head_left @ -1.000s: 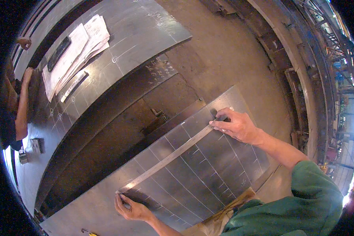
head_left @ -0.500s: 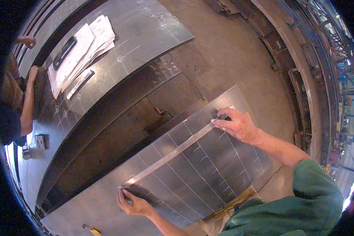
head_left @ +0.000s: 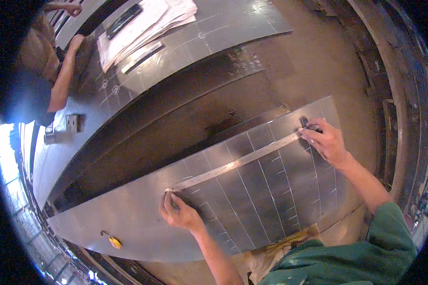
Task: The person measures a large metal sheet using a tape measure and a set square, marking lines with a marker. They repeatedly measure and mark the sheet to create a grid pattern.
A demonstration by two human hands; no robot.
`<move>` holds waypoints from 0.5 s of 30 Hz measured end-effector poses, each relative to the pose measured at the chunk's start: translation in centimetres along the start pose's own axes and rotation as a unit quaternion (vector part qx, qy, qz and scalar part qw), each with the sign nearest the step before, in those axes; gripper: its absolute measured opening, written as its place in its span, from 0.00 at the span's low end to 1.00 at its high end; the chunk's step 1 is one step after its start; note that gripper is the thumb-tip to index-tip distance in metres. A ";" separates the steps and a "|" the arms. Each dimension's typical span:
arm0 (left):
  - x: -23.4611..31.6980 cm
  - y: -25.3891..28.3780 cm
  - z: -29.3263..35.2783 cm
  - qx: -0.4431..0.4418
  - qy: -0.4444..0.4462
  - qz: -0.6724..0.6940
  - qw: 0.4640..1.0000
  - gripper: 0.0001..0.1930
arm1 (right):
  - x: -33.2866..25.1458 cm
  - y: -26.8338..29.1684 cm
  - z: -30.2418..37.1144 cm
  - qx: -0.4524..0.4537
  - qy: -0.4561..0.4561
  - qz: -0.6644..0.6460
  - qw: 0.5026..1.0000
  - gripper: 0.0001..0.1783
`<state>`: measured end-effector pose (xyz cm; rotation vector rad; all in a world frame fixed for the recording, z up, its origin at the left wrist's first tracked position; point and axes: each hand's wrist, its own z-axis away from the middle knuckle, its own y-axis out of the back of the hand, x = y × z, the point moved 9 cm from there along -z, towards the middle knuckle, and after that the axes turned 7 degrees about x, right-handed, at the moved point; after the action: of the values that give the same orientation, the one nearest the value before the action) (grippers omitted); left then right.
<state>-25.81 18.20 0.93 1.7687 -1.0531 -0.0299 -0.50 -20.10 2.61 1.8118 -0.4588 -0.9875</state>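
Note:
A long, straight metal ruler (head_left: 235, 163) lies across a grey metal plate (head_left: 123, 204) scribed with several white lines and short cross marks. At the ruler's left end, the fingers of my left hand (head_left: 179, 213) are pinched together on its tip. My right hand (head_left: 329, 142) grips the far right end between thumb and fingers. A dark, slim piece shows by those right fingers, too small to name. Both hands rest close to the plate's surface.
A yellow item with a dark hook (head_left: 113, 241) lies on the plate's left part. Across a dark gap, a second metal plate (head_left: 176, 57) bears papers (head_left: 152, 23), a black phone-like object (head_left: 124, 21), a white marker-like stick (head_left: 141, 57) and a metal block (head_left: 73, 123). Another person's forearm (head_left: 64, 80) leans there.
The view has turned, so plates and hands sit differently in the picture. Both hands still hold the ruler's ends, and its place against the scribed lines looks much the same.

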 end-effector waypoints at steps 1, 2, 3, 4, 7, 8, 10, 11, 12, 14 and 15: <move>-0.2 0.2 -0.1 -0.001 -0.003 -0.012 1.000 0.08 | -0.1 -0.3 0.1 -0.006 -0.002 -0.002 1.000 0.15; -0.1 0.1 0.0 -0.003 -0.001 -0.018 1.000 0.08 | 0.0 -0.3 0.0 -0.013 -0.004 0.002 1.000 0.15; -0.3 0.0 -0.1 -0.006 0.016 -0.013 1.000 0.08 | -0.2 -0.3 -0.1 -0.011 -0.001 0.002 1.000 0.14; -0.3 0.0 -0.3 -0.009 0.033 -0.008 0.999 0.08 | -0.3 -0.3 -0.2 -0.009 0.001 0.002 1.000 0.14; 0.0 -0.1 -0.7 -0.004 0.032 0.002 0.999 0.08 | 0.2 -0.6 -0.1 -0.024 -0.015 0.006 1.000 0.14; 0.2 -0.1 -0.8 -0.001 0.022 0.004 1.000 0.08 | 0.5 -0.8 0.0 -0.033 -0.025 0.008 0.999 0.15; 0.0 -0.2 -0.6 -0.006 0.015 -0.002 1.000 0.08 | 0.6 -0.8 0.1 -0.034 -0.024 0.013 0.999 0.14; -0.1 -0.2 -0.5 -0.008 0.012 -0.005 1.000 0.09 | 0.5 -0.8 0.1 -0.034 -0.024 0.016 0.999 0.14; -0.3 -0.3 -0.4 -0.010 0.018 -0.004 1.000 0.09 | 0.4 -0.7 0.0 -0.034 -0.021 0.019 0.999 0.13; -0.7 -0.3 -0.3 -0.014 0.031 -0.004 0.999 0.10 | 0.2 -0.6 -0.1 -0.032 -0.016 0.024 0.999 0.13; -0.7 -0.3 -0.2 -0.016 0.028 -0.007 0.999 0.09 | 0.2 -0.6 0.0 -0.035 -0.021 0.023 0.999 0.13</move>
<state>-25.90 18.85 0.48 1.7388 -0.9935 -0.0055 -0.41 -19.96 1.95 1.7141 -0.4833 -1.0003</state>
